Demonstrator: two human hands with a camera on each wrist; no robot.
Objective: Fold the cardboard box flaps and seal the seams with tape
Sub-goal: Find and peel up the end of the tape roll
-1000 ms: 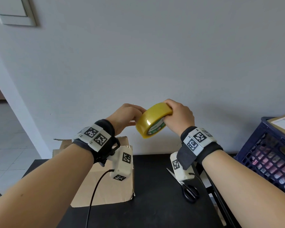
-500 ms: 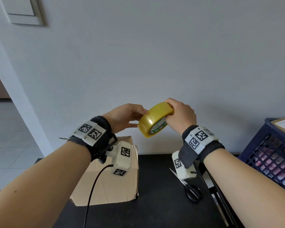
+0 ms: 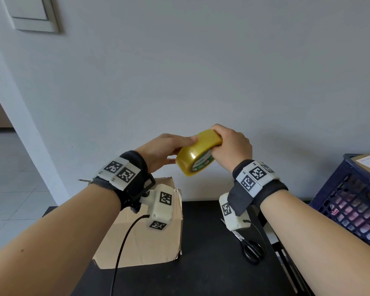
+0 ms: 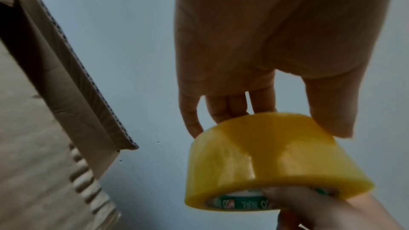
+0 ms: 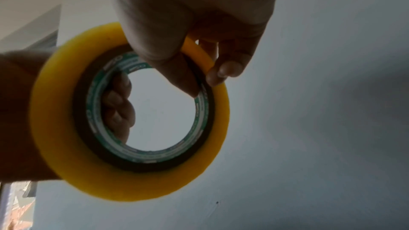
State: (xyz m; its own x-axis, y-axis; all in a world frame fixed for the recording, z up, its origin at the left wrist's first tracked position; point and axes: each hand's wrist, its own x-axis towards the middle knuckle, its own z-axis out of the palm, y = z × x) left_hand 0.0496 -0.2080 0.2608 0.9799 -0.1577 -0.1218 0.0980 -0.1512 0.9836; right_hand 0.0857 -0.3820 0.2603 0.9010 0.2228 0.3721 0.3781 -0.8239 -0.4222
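Note:
Both hands hold a yellow tape roll [image 3: 195,155] in the air in front of the wall, above the table. My right hand [image 3: 220,146] grips its right side; in the right wrist view the thumb reaches into the green-printed core while my right hand [image 5: 205,80] curls its fingers over the rim of the tape roll [image 5: 55,111]. My left hand [image 3: 179,150] pinches the roll's left side; in the left wrist view my left hand [image 4: 263,106] has the thumb on the outer face of the tape roll [image 4: 265,155], fingers behind. The cardboard box [image 3: 147,238] sits below my left wrist, a flap [image 4: 66,85] standing up.
Black-handled scissors [image 3: 251,248] lie on the black table [image 3: 201,270] under my right wrist. A dark blue crate [image 3: 350,201] with a labelled parcel on top stands at the right edge. A cable runs from the left wrist camera over the box.
The view has shifted slightly right and closer. The roll stays held between both hands at about the same height; the left fingers have crept a little further round its edge.

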